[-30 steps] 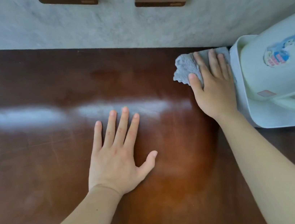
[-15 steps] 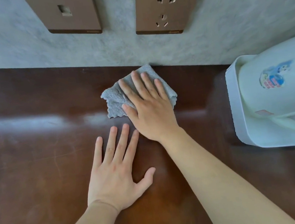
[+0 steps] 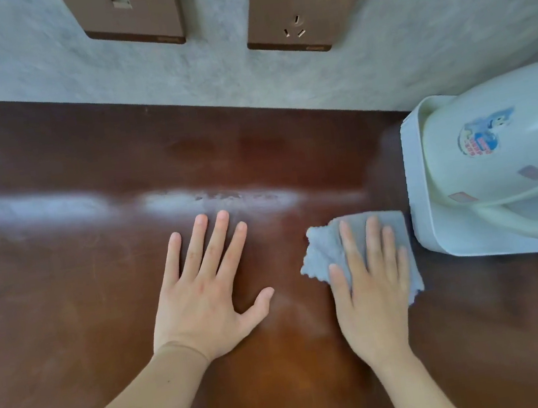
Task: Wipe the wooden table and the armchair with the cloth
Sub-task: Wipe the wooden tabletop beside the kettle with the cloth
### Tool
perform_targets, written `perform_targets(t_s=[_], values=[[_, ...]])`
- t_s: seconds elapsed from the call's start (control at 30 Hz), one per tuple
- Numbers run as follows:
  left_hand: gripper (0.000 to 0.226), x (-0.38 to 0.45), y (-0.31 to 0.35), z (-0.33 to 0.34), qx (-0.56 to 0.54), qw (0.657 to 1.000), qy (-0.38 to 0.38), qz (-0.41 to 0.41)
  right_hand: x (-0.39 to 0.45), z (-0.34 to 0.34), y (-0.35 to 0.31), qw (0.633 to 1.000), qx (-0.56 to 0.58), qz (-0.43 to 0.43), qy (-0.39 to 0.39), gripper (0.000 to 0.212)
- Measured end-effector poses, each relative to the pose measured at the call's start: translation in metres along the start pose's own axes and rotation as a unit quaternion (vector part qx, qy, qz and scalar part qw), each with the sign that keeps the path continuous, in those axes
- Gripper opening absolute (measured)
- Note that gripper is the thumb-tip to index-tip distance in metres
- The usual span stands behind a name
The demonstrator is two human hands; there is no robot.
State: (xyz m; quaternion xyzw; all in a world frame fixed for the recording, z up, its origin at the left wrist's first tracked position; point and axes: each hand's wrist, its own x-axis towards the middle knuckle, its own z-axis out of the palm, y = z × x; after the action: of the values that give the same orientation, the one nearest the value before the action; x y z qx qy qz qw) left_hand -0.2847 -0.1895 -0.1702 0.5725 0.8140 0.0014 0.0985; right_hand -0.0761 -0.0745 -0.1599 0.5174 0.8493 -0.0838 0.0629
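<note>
The left hand (image 3: 204, 296) lies flat on the brown wooden bench (image 3: 62, 267), palm down, with its fingers straight and spread apart, and it holds nothing. The right hand (image 3: 372, 296) lies flat too, with straight fingers pressing down on the one gray cloth (image 3: 327, 247). The cloth sits on the bench at about 3 o'clock from the left hand, just beside a white tray (image 3: 426, 226). One white kettle (image 3: 495, 151) stands on that tray, with a blue sticker on its side. Both arms come in from 6 o'clock. At 12 o'clock, two brown wall plates are on the gray wall: one switch plate (image 3: 130, 12) and one socket (image 3: 305, 5).
</note>
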Motion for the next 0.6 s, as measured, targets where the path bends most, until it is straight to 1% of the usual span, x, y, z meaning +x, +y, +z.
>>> perform_targets(t_s=[0.07,0.1,0.17,0.23,0.37,0.47,0.53,0.6], values=[[0.092,0.0,0.0,0.0,-0.002,1.0,0.0,-0.001,-0.052,0.01,-0.005,0.999,-0.017,-0.02,-0.023,0.057],[0.092,0.0,0.001,-0.001,-0.002,1.0,-0.001,-0.002,-0.064,0.012,-0.007,0.999,-0.022,-0.026,-0.034,0.058],[0.092,0.001,0.001,-0.001,-0.003,1.0,0.0,-0.002,-0.057,0.013,-0.01,0.999,-0.02,-0.03,-0.04,0.058],[0.092,0.001,0.001,-0.001,-0.004,1.0,0.003,-0.001,-0.024,0.007,-0.014,0.998,-0.022,-0.048,-0.026,0.057],[0.092,0.0,0.001,0.001,-0.003,1.0,0.015,-0.002,0.083,-0.007,-0.022,0.995,-0.015,-0.093,0.021,0.058],[0.091,0.0,0.002,0.002,-0.003,1.0,0.024,-0.004,0.147,-0.017,-0.025,0.993,-0.001,-0.115,0.027,0.057],[0.091,0.0,0.001,0.002,-0.001,0.999,0.032,-0.006,0.16,-0.02,-0.025,0.993,0.005,-0.116,0.034,0.058],[0.09,-0.002,0.001,0.003,-0.003,0.999,0.034,-0.007,0.15,-0.018,-0.026,0.994,0.013,-0.101,0.042,0.058]])
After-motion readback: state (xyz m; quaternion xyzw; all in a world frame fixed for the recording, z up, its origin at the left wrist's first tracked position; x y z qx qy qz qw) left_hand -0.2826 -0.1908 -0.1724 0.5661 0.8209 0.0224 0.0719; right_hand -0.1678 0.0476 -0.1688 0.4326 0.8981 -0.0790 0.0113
